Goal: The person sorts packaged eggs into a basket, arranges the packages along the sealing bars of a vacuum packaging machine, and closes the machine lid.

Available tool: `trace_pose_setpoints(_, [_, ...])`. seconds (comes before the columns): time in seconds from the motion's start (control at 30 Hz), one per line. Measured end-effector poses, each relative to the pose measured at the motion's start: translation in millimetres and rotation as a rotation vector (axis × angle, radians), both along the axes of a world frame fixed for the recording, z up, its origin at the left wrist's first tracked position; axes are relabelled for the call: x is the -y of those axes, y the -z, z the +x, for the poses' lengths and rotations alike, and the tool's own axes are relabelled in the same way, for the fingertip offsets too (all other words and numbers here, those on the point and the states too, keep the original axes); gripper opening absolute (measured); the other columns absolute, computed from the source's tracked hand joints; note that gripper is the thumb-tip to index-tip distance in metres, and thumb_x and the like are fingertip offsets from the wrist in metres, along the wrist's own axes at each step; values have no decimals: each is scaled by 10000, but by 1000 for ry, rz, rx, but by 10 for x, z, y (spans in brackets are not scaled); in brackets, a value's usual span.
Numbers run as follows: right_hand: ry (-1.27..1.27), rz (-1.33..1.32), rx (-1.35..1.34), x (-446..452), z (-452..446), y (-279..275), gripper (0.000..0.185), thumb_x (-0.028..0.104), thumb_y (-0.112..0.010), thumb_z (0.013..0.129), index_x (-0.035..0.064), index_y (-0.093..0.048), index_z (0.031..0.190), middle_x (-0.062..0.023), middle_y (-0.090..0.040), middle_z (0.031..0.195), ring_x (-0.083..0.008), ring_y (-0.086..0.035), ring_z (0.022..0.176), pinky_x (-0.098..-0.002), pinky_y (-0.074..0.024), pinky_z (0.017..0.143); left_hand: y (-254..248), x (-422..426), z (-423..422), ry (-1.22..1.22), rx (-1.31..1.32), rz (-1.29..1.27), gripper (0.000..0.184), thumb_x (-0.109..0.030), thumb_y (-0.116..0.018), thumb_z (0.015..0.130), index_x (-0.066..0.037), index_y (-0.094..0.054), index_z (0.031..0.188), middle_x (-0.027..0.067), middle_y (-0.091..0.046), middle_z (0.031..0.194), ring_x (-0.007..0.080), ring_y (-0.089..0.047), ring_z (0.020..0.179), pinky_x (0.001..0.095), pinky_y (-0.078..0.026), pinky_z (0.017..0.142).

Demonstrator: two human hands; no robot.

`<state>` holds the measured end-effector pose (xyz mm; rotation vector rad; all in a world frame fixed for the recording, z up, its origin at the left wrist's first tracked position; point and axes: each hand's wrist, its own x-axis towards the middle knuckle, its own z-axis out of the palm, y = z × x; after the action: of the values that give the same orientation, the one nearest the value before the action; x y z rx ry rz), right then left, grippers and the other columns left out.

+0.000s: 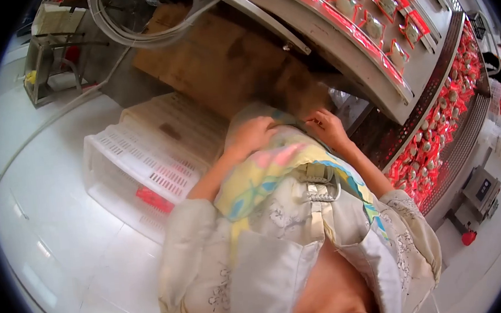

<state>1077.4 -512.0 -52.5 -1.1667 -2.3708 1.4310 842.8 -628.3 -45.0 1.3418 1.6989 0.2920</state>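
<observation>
A yellow, blue and pink patterned apron (288, 153) covers my lap, over a pale printed shirt. My left hand (253, 134) lies on the apron's left side, its fingers bent into the cloth and slightly blurred. On the other side, my right hand (329, 129) has its fingers curled at the apron's far edge, closed on the fabric. A short gap separates the two hands. What lies under the fingers is hidden.
A white perforated crate (139, 165) stands on the floor at left, with something red inside. Red-and-clear small packets (373, 28) lie in rows on a machine (368, 82) ahead. Many more fill a dark perforated conveyor (402, 144) at right. Brown cardboard (207, 60) sits beneath the machine.
</observation>
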Motion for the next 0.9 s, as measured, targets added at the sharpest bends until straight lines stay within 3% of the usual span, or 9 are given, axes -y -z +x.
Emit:
trace_pose_setpoints(0.3, [414, -80, 4, 287, 479, 205, 145, 129, -681, 812, -5, -646, 855, -126, -590, 771, -205, -581, 655, -305, -468, 605, 8, -119, 66, 268, -47, 55, 301, -251, -640, 834, -94, -611, 1088, 97, -644, 1011, 302, -601, 966, 397, -485, 812])
trace_pose_setpoints(0.5, [487, -222, 150, 700, 578, 420, 195, 176, -681, 819, -7, -654, 879, -135, -601, 763, -218, -584, 657, -313, -467, 612, 24, -86, -107, 265, 0, 39, 307, -273, -626, 847, -102, -611, 1101, 93, -642, 1031, 304, -597, 978, 404, -481, 823])
trace_pose_setpoints(0.6, [448, -264, 195, 808, 410, 381, 175, 152, -681, 847, -14, -649, 893, -54, -597, 686, -87, -509, 626, -267, -436, 582, 126, -33, -302, 240, 44, -4, 315, -278, -635, 840, -101, -615, 1100, 98, -647, 1018, 306, -599, 978, 402, -482, 823])
trace_pose_setpoints(0.77, [396, -348, 287, 691, -252, 225, 258, 212, -652, 864, -40, -654, 920, -133, -649, 740, -159, -573, 668, -325, -470, 623, 235, 2, -872, 140, 71, -3, 335, -291, -659, 821, -91, -621, 1087, 107, -654, 994, 307, -612, 954, 397, -487, 810])
trace_pose_setpoints(0.9, [396, -327, 314, 624, -955, 103, 265, 220, -653, 865, -42, -658, 909, -138, -655, 745, -161, -585, 671, -328, -480, 642, 241, -15, -1460, 63, 93, 31, 336, -291, -663, 819, -84, -624, 1081, 113, -653, 998, 305, -617, 942, 391, -490, 800])
